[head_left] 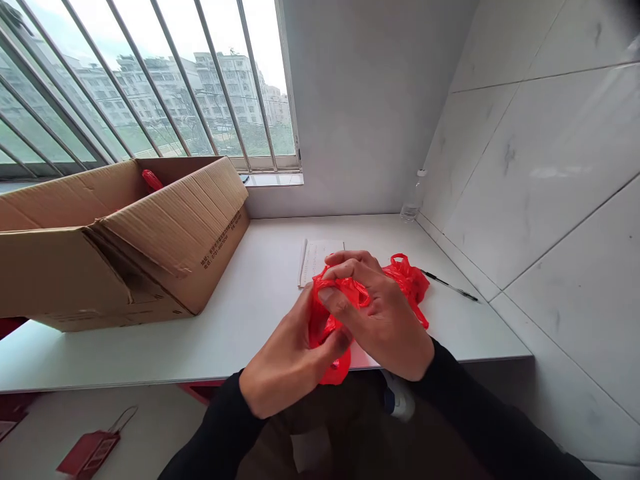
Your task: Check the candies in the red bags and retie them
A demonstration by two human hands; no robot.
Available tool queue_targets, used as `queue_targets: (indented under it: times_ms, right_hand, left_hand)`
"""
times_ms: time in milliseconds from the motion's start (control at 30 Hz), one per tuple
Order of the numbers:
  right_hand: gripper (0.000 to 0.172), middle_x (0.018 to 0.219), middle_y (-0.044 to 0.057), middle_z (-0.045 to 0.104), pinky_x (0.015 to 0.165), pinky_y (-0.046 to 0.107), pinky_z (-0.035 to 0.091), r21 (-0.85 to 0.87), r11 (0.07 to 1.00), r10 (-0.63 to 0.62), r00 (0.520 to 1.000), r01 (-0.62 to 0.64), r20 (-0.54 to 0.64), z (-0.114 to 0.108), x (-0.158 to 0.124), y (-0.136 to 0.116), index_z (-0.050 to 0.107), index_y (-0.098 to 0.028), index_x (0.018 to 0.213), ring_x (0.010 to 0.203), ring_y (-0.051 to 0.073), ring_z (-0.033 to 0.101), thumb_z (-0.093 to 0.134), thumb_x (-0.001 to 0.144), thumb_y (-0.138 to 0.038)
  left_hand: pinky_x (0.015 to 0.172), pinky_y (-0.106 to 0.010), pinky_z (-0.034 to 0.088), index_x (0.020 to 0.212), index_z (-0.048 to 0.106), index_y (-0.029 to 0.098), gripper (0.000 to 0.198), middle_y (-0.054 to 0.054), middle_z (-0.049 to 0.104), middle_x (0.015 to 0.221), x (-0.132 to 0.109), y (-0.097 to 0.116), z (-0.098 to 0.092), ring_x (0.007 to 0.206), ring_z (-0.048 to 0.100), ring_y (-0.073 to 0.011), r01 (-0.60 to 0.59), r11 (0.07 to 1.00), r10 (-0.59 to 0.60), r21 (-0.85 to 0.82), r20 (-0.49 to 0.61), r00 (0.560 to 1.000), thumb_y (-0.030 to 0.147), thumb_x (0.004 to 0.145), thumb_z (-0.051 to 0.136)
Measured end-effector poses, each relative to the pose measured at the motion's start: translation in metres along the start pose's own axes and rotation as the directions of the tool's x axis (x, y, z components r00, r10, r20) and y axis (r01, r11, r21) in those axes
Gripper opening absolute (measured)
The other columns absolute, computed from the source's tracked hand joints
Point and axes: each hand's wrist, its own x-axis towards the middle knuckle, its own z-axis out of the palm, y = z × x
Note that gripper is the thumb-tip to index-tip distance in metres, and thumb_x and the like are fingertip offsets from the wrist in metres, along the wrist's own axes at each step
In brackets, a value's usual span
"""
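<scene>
Where the thin red plastic bag (409, 280) bunches between the two hands, it is glossy, crumpled and creased, with a looped handle standing up at its far end. The left hand (287, 363) pinches the film from below, thumb pressed against its lower folds. The right hand (387, 323) lies over the top, and its fingers (350, 270) curl narrowly and hook into the gathered plastic. Both hands are closed on the bag, over the front edge of the counter (240, 320). One end of the bag trails on the surface and a fold hangs below the edge.

The counter is a smooth, matt white slab set into a corner. A large corrugated cardboard box (150, 240) sits on its left part, flaps open, with printed characters on one side. A sheet of lined paper (316, 257) lies just behind the hands, and a slim dark pen (449, 287) lies to the right, near the wall. A clear plastic bottle (413, 200) stands in the far corner. The right wall (550, 167) is large glossy tiles with faint grey veining; the back wall is plain. A barred window (150, 80) looks out on pale apartment blocks.

The hands cover much of the bag, so its full shape cannot be told. Something red (151, 179) peeps over the box rim, mostly hidden. A red tag (93, 452) lies on the floor, its print too small to read. Black sleeves run out of frame.
</scene>
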Motion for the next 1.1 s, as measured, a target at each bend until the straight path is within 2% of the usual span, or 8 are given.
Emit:
queue_targets:
  times_ms: [133,300,467,667,733,867,1000,1100]
  right_hand:
    - [0.01,0.136,0.001,0.053,0.107,0.046,0.044,-0.1,0.995,0.027,0.995,-0.017,0.096,0.0,0.001,0.002,0.07,-0.031,0.097,0.136,0.024,0.041,0.069,0.088,-0.033]
    - [0.032,0.122,0.002,0.064,0.104,0.043,0.045,-0.099,0.991,0.098,0.99,-0.088,0.098,-0.009,0.005,0.016,0.061,-0.031,0.125,0.121,0.02,0.054,0.059,0.094,-0.038]
    - [0.016,0.099,0.0,0.071,0.087,0.033,0.052,-0.05,0.987,0.156,0.981,-0.151,0.115,-0.014,0.003,0.022,0.069,-0.024,0.104,0.092,0.015,0.065,0.058,0.095,-0.03]
    - [0.01,0.087,-0.003,0.07,0.083,0.03,0.051,0.011,0.994,0.103,0.976,-0.107,0.191,-0.009,-0.008,0.007,0.069,-0.024,0.091,0.087,0.014,0.065,0.061,0.093,-0.031]
    - [0.013,0.093,-0.001,0.069,0.091,0.034,0.048,-0.043,0.996,0.09,0.982,-0.084,0.164,-0.008,-0.008,0.01,0.067,-0.025,0.091,0.096,0.016,0.063,0.061,0.093,-0.036]
    - [0.036,0.126,0.003,0.062,0.105,0.041,0.04,-0.047,0.995,0.095,0.977,-0.087,0.193,-0.006,-0.002,0.027,0.057,-0.029,0.128,0.123,0.021,0.052,0.059,0.094,-0.043]
    - [0.031,0.099,0.003,0.067,0.086,0.033,0.047,0.043,0.982,0.162,0.941,-0.182,0.298,-0.001,0.003,0.045,0.064,-0.024,0.119,0.096,0.017,0.061,0.046,0.101,-0.042]
    - [0.03,0.075,-0.002,0.057,0.065,0.028,0.042,0.058,0.97,0.208,0.927,-0.238,0.313,0.003,0.005,0.056,0.066,-0.022,0.115,0.069,0.012,0.052,0.042,0.102,-0.035]
  left_hand:
    - [0.061,-0.022,0.045,0.086,0.063,0.02,0.008,0.002,0.058,0.072,0.002,-0.001,0.002,0.067,0.053,-0.0117,0.062,0.996,-0.056,-0.064,0.089,0.994,0.027,0.088,0.063]
    - [0.045,-0.02,0.033,0.061,0.052,0.017,0.047,0.003,0.046,0.048,0.007,-0.022,-0.011,0.045,0.04,-0.0069,0.162,0.962,-0.174,-0.22,-0.035,0.984,0.05,0.094,0.051]
    - [0.048,-0.023,0.043,0.059,0.059,0.015,0.052,-0.003,0.058,0.051,0.008,-0.032,-0.019,0.045,0.052,-0.0113,0.258,0.855,-0.269,-0.451,0.04,0.962,0.052,0.094,0.049]
    - [0.064,-0.025,0.052,0.088,0.066,0.015,0.024,-0.004,0.067,0.073,0.006,-0.025,-0.024,0.065,0.064,-0.0144,0.255,0.719,-0.257,-0.647,0.093,0.962,0.039,0.09,0.063]
    - [0.063,-0.023,0.051,0.084,0.063,0.017,0.018,-0.001,0.065,0.072,0.003,-0.025,-0.027,0.066,0.063,-0.0128,0.248,0.747,-0.228,-0.617,0.113,0.967,0.033,0.087,0.068]
    - [0.064,-0.019,0.049,0.083,0.06,0.018,0.014,0.003,0.064,0.073,-0.001,-0.025,-0.03,0.066,0.06,-0.0089,0.189,0.88,-0.171,-0.437,0.079,0.982,0.017,0.08,0.073]
    - [0.066,-0.02,0.049,0.09,0.062,0.02,0.022,0.002,0.065,0.087,-0.004,-0.028,-0.027,0.077,0.061,-0.0108,0.052,0.994,-0.063,-0.092,-0.113,0.992,0.004,0.075,0.063]
    - [0.073,-0.022,0.05,0.099,0.065,0.024,0.041,0.003,0.066,0.094,-0.004,-0.039,-0.021,0.086,0.063,-0.0121,-0.064,0.957,0.157,0.282,-0.32,0.934,-0.004,0.071,0.054]
